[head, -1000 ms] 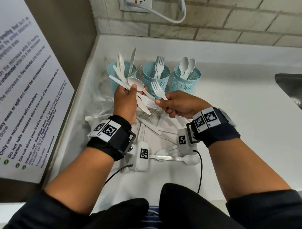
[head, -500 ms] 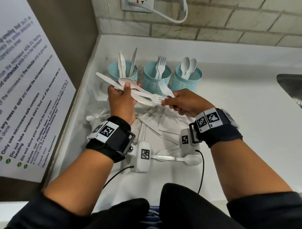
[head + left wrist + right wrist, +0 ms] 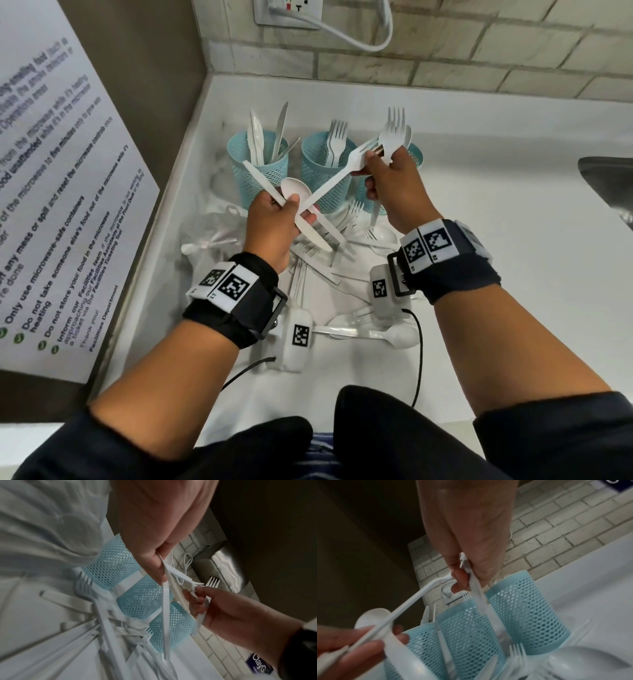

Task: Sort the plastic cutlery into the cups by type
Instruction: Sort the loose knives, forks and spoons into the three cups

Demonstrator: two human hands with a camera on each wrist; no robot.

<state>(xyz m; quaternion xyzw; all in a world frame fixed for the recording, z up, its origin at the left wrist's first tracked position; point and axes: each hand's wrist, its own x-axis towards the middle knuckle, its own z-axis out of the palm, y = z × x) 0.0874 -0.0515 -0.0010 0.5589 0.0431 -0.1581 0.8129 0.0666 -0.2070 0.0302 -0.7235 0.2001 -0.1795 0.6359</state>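
Three blue mesh cups stand in a row at the back: the knife cup [image 3: 255, 171], the fork cup [image 3: 323, 171] and the spoon cup [image 3: 416, 156], which is half hidden by my right hand. My left hand [image 3: 298, 209] grips a crossed bundle of white cutlery: a knife [image 3: 260, 181], a spoon [image 3: 294, 190] and the handle of a fork [image 3: 339, 174]. My right hand [image 3: 376, 157] pinches that fork's head and also holds a second fork [image 3: 394, 132] upright above the spoon cup. In the right wrist view the pinched fork [image 3: 412, 601] runs down to the left hand [image 3: 359, 642].
A loose pile of white cutlery [image 3: 329, 260] lies on the white counter [image 3: 496, 240] under my hands. A crumpled clear bag [image 3: 209, 236] is at its left. A spoon [image 3: 394, 335] lies nearer me. A wall with a notice [image 3: 51, 205] closes the left side, and a sink edge [image 3: 609, 181] is at the right.
My right hand has risen and moved back-right from the pile to above the cups, carrying its fork and drawing a second fork's head out of the left hand's bundle. The bundle has tilted.
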